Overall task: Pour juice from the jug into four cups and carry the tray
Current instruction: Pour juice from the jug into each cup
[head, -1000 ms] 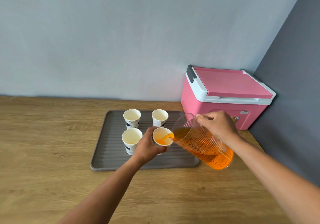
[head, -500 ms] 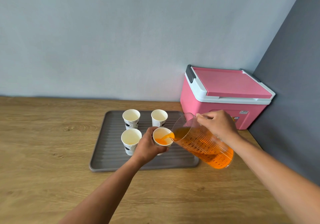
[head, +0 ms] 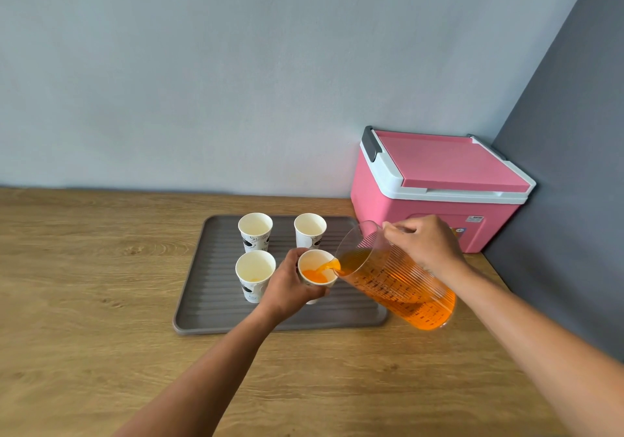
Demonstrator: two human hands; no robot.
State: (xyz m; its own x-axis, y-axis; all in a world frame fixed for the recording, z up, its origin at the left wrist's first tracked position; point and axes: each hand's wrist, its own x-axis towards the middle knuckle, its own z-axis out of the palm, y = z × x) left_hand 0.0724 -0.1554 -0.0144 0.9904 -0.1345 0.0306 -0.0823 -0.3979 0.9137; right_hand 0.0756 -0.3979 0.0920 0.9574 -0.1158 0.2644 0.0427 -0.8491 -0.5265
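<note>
A grey ribbed tray (head: 216, 301) lies on the wooden table and carries several white paper cups. My left hand (head: 290, 284) grips the near right cup (head: 317, 273), which holds some orange juice. My right hand (head: 425, 244) holds a clear ribbed jug (head: 398, 284) of orange juice by its handle, tilted left, and a stream runs from its spout into that cup. The near left cup (head: 255, 273) shows a little juice at its bottom. The far left cup (head: 255, 230) and the far right cup (head: 310, 229) look empty.
A pink cooler box (head: 435, 186) with a white rim stands at the back right, against a dark grey side wall (head: 567, 166). Bare wooden table (head: 84, 301) stretches to the left of the tray and in front of it.
The jug keeps pouring and the juice level in the held cup has risen slightly. Both hands stay almost where they were.
</note>
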